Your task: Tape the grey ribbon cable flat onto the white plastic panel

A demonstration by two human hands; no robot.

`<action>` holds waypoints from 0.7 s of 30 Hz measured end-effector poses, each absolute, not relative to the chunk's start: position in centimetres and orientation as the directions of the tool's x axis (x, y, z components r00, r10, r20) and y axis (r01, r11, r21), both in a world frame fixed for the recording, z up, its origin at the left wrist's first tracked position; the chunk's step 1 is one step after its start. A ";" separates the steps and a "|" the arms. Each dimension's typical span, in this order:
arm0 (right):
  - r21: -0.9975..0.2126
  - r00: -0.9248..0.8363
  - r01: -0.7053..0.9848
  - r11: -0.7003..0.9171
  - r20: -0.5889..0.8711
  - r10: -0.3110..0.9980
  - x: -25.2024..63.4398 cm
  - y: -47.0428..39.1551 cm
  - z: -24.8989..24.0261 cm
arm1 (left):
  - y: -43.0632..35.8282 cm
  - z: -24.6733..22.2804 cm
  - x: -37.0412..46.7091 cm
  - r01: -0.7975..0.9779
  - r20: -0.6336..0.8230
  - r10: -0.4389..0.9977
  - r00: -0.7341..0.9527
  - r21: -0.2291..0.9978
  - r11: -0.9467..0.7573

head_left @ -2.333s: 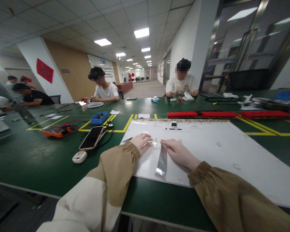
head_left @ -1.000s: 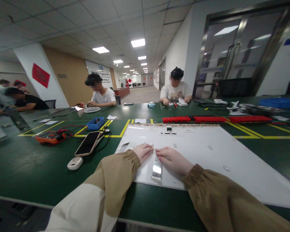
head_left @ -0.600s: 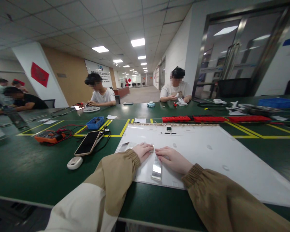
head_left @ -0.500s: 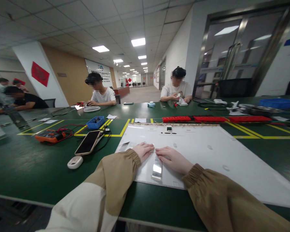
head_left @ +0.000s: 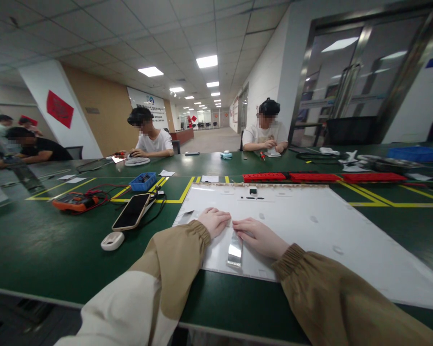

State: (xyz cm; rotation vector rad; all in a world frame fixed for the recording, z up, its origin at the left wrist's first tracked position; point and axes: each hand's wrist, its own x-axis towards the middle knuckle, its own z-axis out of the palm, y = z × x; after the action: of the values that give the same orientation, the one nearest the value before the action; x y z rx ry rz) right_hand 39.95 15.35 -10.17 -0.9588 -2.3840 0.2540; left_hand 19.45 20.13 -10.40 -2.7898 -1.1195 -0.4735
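Observation:
A large white panel (head_left: 296, 235) lies flat on the green table. Near its left part, a shiny silver strip (head_left: 235, 251) runs toward the front edge. My right hand (head_left: 258, 236) rests at the strip's upper end, its fingers together and pointing left. My left hand (head_left: 214, 221) lies palm down on the panel just to the left, fingers pressed together, with the fingertips of both hands close to each other. What lies beneath either hand's fingertips is too small to make out. A small dark green piece (head_left: 253, 191) sits near the panel's back edge.
Left of the panel are a phone (head_left: 132, 212), a white oval case (head_left: 112, 241), an orange multimeter (head_left: 74, 202) with red leads and a blue bin (head_left: 143, 181). Red strips (head_left: 312, 178) lie behind the panel. Two people sit across the table (head_left: 209, 163).
My hands have stayed almost still on the panel. Across the table at the right, the person's hands have come down lower over a white object.

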 end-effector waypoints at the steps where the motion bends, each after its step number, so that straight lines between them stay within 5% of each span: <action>1: -0.362 -0.592 0.583 0.727 0.423 0.685 39.9 15.3 -10.2 | 20.2 -10.4 19.5 0.685 0.323 0.654 0.684 0.024 -0.728; 21: -0.367 -0.599 0.568 0.737 0.430 0.676 39.9 15.3 -10.1 | 20.1 -11.0 19.9 0.752 0.338 0.712 0.615 0.019 -0.659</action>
State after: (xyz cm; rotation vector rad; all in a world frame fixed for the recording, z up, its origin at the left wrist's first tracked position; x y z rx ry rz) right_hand 39.95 15.32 -10.12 -0.9375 -2.3833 0.2584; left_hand 19.94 20.10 -11.00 -2.7098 -1.2343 -0.4848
